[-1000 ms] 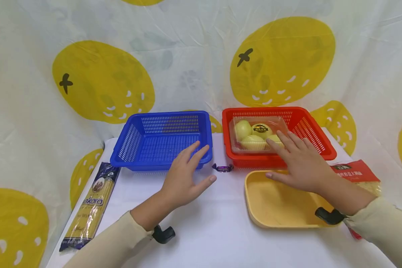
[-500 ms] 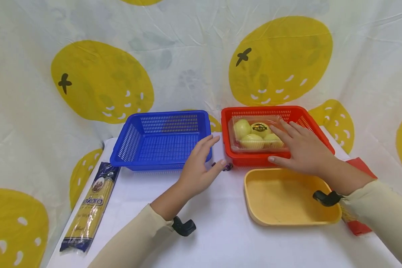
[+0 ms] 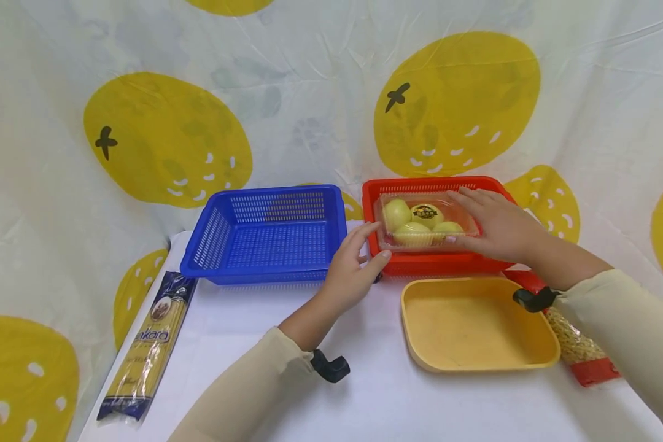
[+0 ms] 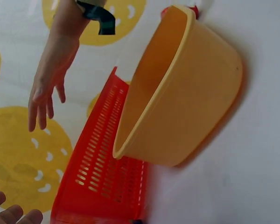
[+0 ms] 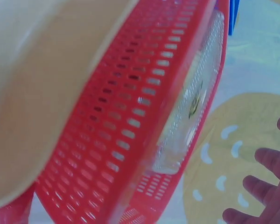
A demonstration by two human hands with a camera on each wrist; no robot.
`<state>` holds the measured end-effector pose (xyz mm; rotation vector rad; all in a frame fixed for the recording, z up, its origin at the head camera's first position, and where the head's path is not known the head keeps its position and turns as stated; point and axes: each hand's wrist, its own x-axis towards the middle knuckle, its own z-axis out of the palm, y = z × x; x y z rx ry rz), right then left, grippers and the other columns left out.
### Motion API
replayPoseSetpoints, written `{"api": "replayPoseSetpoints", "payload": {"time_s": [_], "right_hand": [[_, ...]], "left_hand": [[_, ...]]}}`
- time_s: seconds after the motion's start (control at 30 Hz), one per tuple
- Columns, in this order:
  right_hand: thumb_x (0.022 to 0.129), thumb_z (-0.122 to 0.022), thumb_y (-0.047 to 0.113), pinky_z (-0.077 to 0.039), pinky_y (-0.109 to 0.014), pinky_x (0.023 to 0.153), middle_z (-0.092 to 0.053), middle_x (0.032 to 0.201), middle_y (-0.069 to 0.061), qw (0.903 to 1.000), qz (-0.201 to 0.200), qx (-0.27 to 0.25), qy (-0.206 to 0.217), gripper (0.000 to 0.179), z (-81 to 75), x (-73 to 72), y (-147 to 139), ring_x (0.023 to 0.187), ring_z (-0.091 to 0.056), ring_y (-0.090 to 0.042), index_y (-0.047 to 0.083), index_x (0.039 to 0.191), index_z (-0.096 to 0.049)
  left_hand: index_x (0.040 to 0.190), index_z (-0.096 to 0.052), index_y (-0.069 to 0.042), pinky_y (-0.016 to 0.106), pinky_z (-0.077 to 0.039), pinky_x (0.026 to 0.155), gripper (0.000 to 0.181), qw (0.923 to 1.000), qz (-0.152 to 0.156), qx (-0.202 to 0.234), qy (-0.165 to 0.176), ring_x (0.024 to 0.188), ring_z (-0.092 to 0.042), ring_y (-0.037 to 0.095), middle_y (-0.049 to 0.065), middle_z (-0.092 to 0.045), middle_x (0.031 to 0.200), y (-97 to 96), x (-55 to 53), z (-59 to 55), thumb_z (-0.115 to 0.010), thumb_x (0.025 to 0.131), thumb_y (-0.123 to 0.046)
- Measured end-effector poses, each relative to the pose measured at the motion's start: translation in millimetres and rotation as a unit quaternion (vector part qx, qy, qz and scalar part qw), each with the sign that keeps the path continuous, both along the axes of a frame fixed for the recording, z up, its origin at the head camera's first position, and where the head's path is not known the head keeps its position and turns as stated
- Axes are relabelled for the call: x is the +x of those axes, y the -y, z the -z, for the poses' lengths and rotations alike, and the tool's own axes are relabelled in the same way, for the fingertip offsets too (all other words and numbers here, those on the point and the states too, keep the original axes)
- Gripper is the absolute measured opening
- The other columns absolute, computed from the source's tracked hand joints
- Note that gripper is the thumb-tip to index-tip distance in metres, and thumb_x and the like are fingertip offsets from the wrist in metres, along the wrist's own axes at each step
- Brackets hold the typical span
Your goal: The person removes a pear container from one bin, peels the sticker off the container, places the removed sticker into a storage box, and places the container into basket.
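Observation:
A clear plastic box [image 3: 420, 238] of several round yellow-green fruits [image 3: 397, 214], with a dark label on its lid, lies in the red basket [image 3: 439, 265]. My right hand [image 3: 500, 228] hovers over the box's right end, fingers extended; in the right wrist view its spread fingers [image 5: 270, 161] are apart from the box. My left hand [image 3: 352, 270] is at the red basket's front left corner, fingers and thumb apart with nothing between them. Its fingertips [image 4: 32, 217] show in the left wrist view's lower corner. A purple-wrapped candy is almost wholly hidden behind this hand.
An empty blue basket [image 3: 276, 274] stands left of the red one. In front of the red basket is a yellow tub [image 3: 475, 325]. A pasta packet [image 3: 149, 344] lies far left, and a red-ended packet [image 3: 577, 344] lies right, partly under the right forearm.
My left hand has moved right and slightly forward, from the blue basket's front to the red basket's corner. My right hand has moved forward over the box's right end, uncovering more of the tub.

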<state>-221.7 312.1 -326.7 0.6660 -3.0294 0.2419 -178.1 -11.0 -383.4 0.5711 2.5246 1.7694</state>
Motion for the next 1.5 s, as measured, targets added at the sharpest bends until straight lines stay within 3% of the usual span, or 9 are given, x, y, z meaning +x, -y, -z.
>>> {"api": "replayPoseSetpoints", "payload": {"time_s": [0.3,0.43,0.63,0.9,1.07,1.27,1.5], "right_hand": [[0.1,-0.071,0.051,-0.023,-0.07,0.123,-0.034,0.169,-0.024,0.9987,-0.029,-0.039,0.017,0.09,-4.7,-23.8,-12,0.154,-0.028,-0.05,0.008,0.168,-0.031],[0.102,-0.071,0.044,-0.025,-0.071,0.122,-0.037,0.167,-0.023,0.997,-0.038,-0.06,0.028,0.086,-5.6,-32.4,-18,0.152,-0.032,-0.049,0.006,0.168,-0.032],[0.105,-0.065,0.048,-0.022,-0.073,0.122,-0.036,0.168,-0.024,0.9962,-0.014,-0.067,0.054,0.083,-5.3,-47.8,-27,0.153,-0.029,-0.052,0.009,0.169,-0.03],[0.106,-0.059,0.054,-0.019,-0.076,0.12,-0.033,0.167,-0.03,0.9925,0.027,-0.088,0.081,0.083,-1.7,-68.9,-37,0.152,-0.026,-0.055,0.004,0.167,-0.032],[0.106,-0.057,0.057,-0.018,-0.076,0.12,-0.031,0.167,-0.033,0.9895,0.058,-0.093,0.094,0.086,2.3,-77.8,-44,0.152,-0.026,-0.057,0.001,0.166,-0.03],[0.106,-0.056,0.058,-0.017,-0.077,0.12,-0.028,0.168,-0.034,0.9863,0.083,-0.088,0.112,0.088,7.5,-84.0,-56,0.152,-0.023,-0.058,0.0,0.166,-0.029],[0.104,-0.052,0.065,-0.023,-0.077,0.117,-0.037,0.162,-0.034,0.9878,0.092,-0.059,0.11,0.087,17.1,-92.5,-65,0.146,-0.033,-0.057,-0.001,0.16,-0.041]], "left_hand": [[0.157,-0.049,-0.044,0.047,-0.052,0.111,0.053,0.9955,-0.036,0.014,0.087,0.156,-0.034,0.018,-0.011,-0.035,0.17,-16.9,-8.4,6.5,-0.065,0.107,-0.037],[0.16,-0.049,-0.037,0.052,-0.044,0.118,0.053,0.9935,-0.056,0.014,0.098,0.161,-0.024,0.023,-0.004,-0.025,0.176,-25.6,-12.9,14.3,-0.062,0.109,-0.03],[0.166,-0.039,-0.025,0.055,-0.032,0.125,0.057,0.9907,-0.087,-0.007,0.104,0.163,-0.017,0.029,0.004,-0.013,0.179,-38.7,-18.1,29.5,-0.055,0.112,-0.026],[0.168,-0.034,-0.03,0.053,-0.036,0.124,0.058,0.9788,-0.115,0.014,0.169,0.157,-0.033,0.024,0.002,-0.035,0.17,-45.3,-24.5,44.3,-0.054,0.113,-0.033],[0.167,-0.036,-0.033,0.052,-0.036,0.124,0.056,0.978,-0.118,0.041,0.167,0.155,-0.038,0.021,-0.002,-0.043,0.167,-47.3,-30.6,55.4,-0.054,0.113,-0.032],[0.166,-0.036,-0.032,0.051,-0.034,0.125,0.055,0.9803,-0.098,0.066,0.159,0.153,-0.04,0.022,-0.003,-0.043,0.167,-50.1,-34.0,62.3,-0.052,0.114,-0.03],[0.164,-0.034,-0.041,0.054,-0.033,0.125,0.051,0.9754,-0.086,0.085,0.184,0.156,-0.036,0.022,-0.003,-0.039,0.168,-54.9,-32.1,65.1,-0.048,0.115,-0.035]]}}
